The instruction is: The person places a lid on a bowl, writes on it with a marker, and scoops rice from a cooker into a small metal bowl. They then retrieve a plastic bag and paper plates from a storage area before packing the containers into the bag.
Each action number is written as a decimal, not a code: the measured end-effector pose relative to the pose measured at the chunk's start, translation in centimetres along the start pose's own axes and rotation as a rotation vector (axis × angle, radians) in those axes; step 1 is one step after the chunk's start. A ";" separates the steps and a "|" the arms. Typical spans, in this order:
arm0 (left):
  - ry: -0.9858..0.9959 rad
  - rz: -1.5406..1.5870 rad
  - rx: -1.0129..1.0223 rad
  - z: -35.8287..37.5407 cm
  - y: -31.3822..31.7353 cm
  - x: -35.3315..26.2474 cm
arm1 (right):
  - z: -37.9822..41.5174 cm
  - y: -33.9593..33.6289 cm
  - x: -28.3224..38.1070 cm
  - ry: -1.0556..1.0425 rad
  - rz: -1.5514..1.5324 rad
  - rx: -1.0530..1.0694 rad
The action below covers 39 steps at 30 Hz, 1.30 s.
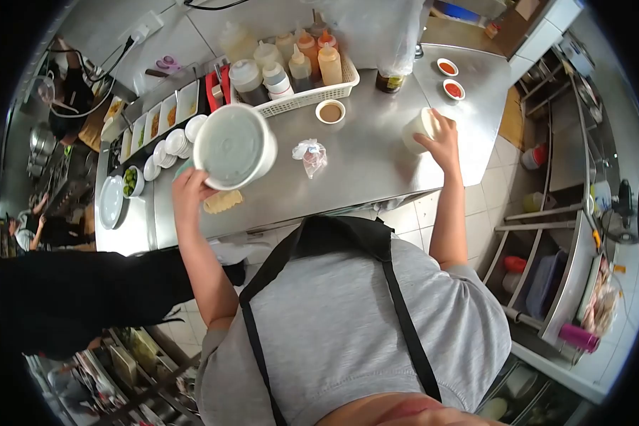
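Observation:
My left hand [190, 190] is closed on the rim of a white round takeaway bowl [266, 153], which has a translucent lid and is raised above the steel counter's left part. My right hand [444, 142] grips a whitish cup [417, 135] from its right side, over the right part of the counter; the cup is slightly blurred. Between the hands lies a small knotted clear bag [312, 159] with something pinkish inside. A little cup of brown sauce [330, 111] sits behind it. Beneath the bowl, a yellowish cloth [222, 201] lies near the front edge.
A white basket [312, 96] holds several sauce bottles. Left of it stand a row of topping containers [155, 124] and stacked white lids [177, 142]. Two cups of red sauce [454, 89] sit at back right. A person in black [113, 291] stands close on my left.

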<state>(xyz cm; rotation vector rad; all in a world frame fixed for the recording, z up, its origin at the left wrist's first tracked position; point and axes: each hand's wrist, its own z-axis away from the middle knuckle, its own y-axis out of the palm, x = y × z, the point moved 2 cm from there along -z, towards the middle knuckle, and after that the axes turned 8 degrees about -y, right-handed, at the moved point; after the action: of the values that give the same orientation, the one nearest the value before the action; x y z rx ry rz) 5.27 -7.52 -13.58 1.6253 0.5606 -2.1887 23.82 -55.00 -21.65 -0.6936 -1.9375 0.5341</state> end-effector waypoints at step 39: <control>0.523 -1.239 -0.470 -6.3 4.0 14.7 | 3.8 17.0 13.9 -0.513 -0.383 0.650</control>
<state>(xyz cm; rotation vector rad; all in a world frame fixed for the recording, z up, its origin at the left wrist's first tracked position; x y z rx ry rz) 8.34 -8.42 -29.69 1.7372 2.5398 -1.8749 19.43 -33.44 -24.94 0.2517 -2.1022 1.0975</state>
